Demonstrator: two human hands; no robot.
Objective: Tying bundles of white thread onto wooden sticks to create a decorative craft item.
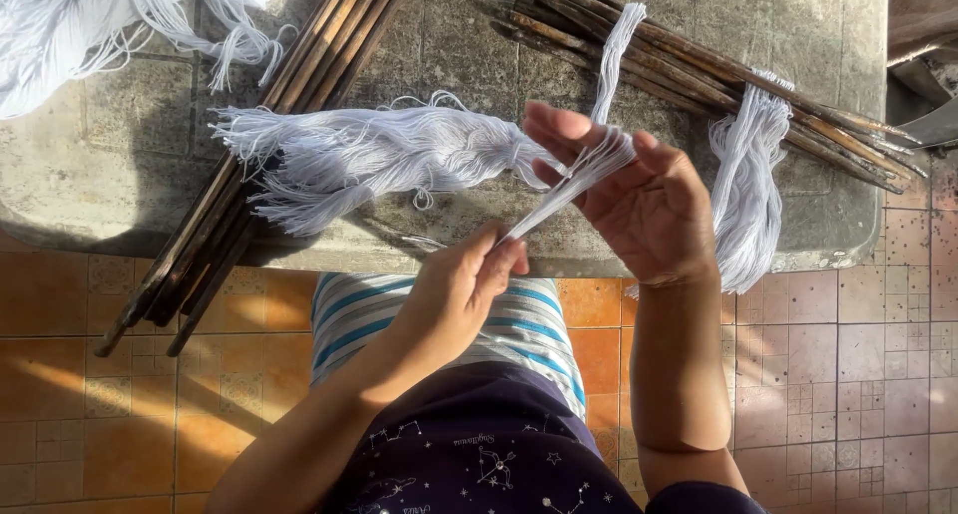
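Observation:
A thin strand of white thread (599,155) runs taut from the dark sticks at the top down to my left hand (461,286), which pinches its lower end between fingertips. My right hand (639,197) is palm up, fingers spread, and the strand passes between its fingers. A thick bundle of white thread (369,160) lies on the stone slab (130,165) just left of my right hand, its frayed end draped over a pile of dark wooden sticks (249,165).
A second pile of dark sticks (718,75) lies at the upper right, with another white thread hank (746,195) hanging over the slab's edge. More white thread (80,25) sits at the top left. Orange and pink floor tiles (120,394) lie below.

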